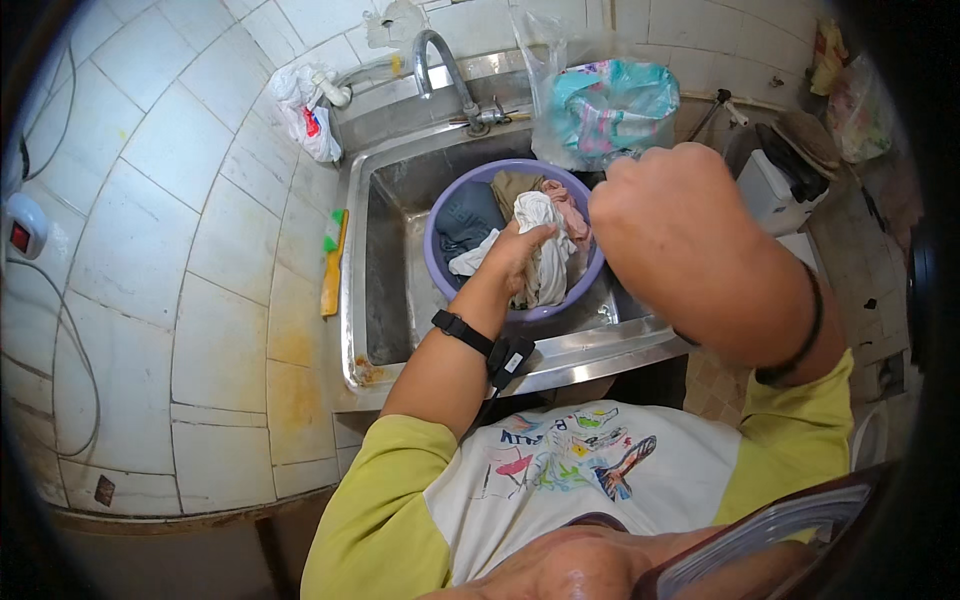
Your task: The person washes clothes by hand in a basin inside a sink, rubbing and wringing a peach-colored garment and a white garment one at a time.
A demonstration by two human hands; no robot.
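Note:
A purple basin stands in the metal sink with several garments in it. Among them are a dark blue-grey one, a brown one and a pink one. My left hand reaches into the basin and is closed on a white cloth. My right hand is raised in a fist beyond the basin's right side, in front of a clear plastic bag with a teal patterned package. Whatever sits inside that fist, if anything, is hidden by the back of the hand.
A curved metal faucet rises behind the basin. Along the sink's left edge leans a brush with a yellow handle and green end. A white plastic bag hangs at the back-left corner. To the right stands a white container.

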